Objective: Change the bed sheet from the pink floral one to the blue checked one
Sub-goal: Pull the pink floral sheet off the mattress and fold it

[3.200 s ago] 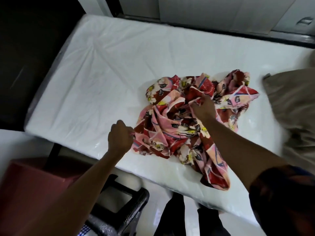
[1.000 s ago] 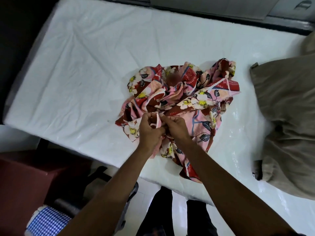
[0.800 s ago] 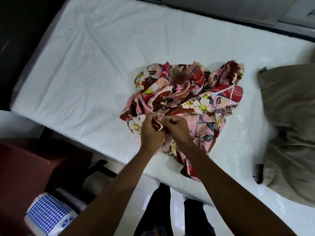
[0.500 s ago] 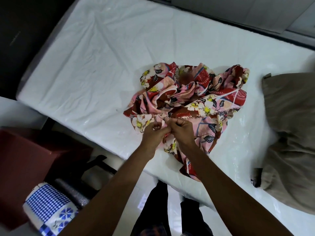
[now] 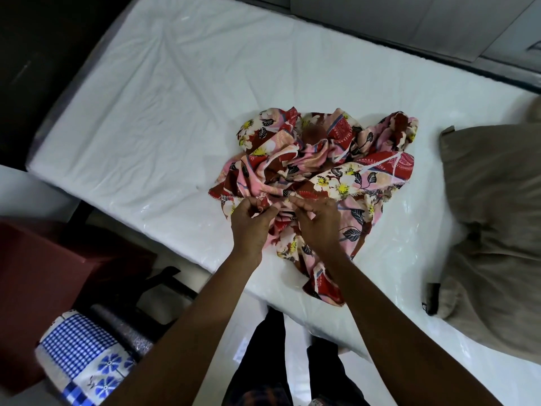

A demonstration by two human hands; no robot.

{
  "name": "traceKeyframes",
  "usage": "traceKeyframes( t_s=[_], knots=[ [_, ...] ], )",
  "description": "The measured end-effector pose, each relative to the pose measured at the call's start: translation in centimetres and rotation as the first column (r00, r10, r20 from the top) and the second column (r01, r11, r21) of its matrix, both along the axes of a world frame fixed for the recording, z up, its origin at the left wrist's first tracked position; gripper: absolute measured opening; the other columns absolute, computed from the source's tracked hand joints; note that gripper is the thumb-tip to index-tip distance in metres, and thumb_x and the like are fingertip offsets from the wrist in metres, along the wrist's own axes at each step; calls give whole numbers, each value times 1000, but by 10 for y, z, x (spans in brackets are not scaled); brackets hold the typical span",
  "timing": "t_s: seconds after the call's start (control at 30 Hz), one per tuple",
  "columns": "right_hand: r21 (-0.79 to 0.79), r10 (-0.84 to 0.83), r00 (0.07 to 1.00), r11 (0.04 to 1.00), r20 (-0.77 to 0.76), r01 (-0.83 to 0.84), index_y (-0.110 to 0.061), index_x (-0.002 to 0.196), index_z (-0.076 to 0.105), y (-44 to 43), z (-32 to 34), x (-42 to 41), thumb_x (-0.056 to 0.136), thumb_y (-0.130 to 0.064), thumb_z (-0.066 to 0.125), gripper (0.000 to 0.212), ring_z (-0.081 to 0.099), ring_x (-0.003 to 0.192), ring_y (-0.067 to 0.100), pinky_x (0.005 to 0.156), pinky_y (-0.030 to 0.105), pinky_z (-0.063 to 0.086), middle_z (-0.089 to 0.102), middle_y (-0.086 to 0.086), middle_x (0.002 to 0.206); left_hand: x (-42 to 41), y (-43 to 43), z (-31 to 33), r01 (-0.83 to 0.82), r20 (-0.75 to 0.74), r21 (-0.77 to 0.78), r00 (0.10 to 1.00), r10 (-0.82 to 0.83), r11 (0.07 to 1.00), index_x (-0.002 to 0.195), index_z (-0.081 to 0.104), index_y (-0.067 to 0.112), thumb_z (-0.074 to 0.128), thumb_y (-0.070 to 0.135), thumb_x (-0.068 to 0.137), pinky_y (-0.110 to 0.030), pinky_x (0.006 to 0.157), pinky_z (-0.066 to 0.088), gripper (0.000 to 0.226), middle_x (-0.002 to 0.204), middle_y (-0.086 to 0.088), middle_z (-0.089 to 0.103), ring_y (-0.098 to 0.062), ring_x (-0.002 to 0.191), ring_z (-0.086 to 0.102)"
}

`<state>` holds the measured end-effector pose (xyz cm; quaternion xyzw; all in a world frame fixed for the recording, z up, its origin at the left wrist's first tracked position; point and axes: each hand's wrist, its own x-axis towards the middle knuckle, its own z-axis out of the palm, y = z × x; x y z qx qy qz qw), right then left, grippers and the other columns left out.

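Observation:
The pink floral sheet (image 5: 328, 168) lies bunched in a heap on the bare white mattress (image 5: 164, 106), near its front edge. My left hand (image 5: 251, 224) and my right hand (image 5: 317, 221) are side by side at the heap's near edge, each pinching the sheet's hem. A tail of the sheet hangs over the mattress edge below my right wrist. The blue checked sheet (image 5: 76, 347) lies folded at the bottom left, below the bed.
A tan pillow (image 5: 491, 218) lies on the mattress at the right, with a small dark object (image 5: 432, 297) by its near corner. A dark red stool (image 5: 38, 276) stands at the left beside the bed. My legs (image 5: 269, 356) are at the bed's front edge.
My hands came together at the heap's near edge and took hold of the hem; over the last second they have drawn slightly apart. The view tilted, showing more of the blue checked sheet.

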<state>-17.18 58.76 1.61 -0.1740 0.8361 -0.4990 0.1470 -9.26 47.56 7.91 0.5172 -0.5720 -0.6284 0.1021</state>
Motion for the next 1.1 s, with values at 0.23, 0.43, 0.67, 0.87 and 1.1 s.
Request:
traceKeyframes(
  t_s=[0.23, 0.43, 0.67, 0.87, 1.1],
  knots=[
    [-106, 79, 977, 989, -196, -101, -12, 119, 72, 10, 39, -27, 94, -2, 63, 29, 60, 91, -8, 77, 15, 46, 69, -21, 95, -16, 14, 19, 35, -89, 279, 996, -10, 960, 100, 75, 13, 63, 18, 96, -20, 56, 55, 13, 100, -3, 76, -16, 89, 74],
    [-169, 76, 988, 981, -134, -98, -16, 137, 61, -7, 60, -13, 95, -7, 63, 42, 69, 83, 2, 71, 21, 56, 71, -7, 107, -23, 24, 27, -46, -81, 204, 995, 64, 978, 93, 71, 23, 61, 42, 96, -27, 61, 56, 22, 96, 2, 75, -14, 92, 70],
    [-299, -149, 937, 922, 315, 246, -9, 110, 71, -18, 63, 21, 87, -4, 73, 23, 73, 95, 15, 87, 47, 59, 76, 2, 102, -24, 24, 27, -1, -101, 85, 995, 10, 996, 86, 70, 27, 53, 34, 101, -34, 77, 58, 23, 88, 6, 73, -15, 89, 71],
    [-323, -212, 861, 864, 461, 386, -3, 106, 76, -20, 64, 29, 89, 4, 67, 20, 74, 94, 21, 89, 46, 59, 77, 8, 100, -21, 19, 21, 103, -65, 37, 993, -100, 994, 91, 68, 32, 47, 38, 104, -30, 78, 58, 26, 93, 8, 73, -12, 90, 70],
    [-298, -163, 963, 928, 216, 224, -11, 110, 76, -29, 72, 29, 93, 1, 64, 24, 71, 94, 1, 85, 19, 56, 75, -12, 99, -25, 6, 17, 122, -43, 85, 992, -118, 989, 119, 67, 16, 41, 44, 104, -36, 90, 57, 41, 112, -4, 72, -19, 105, 69]
  ],
)
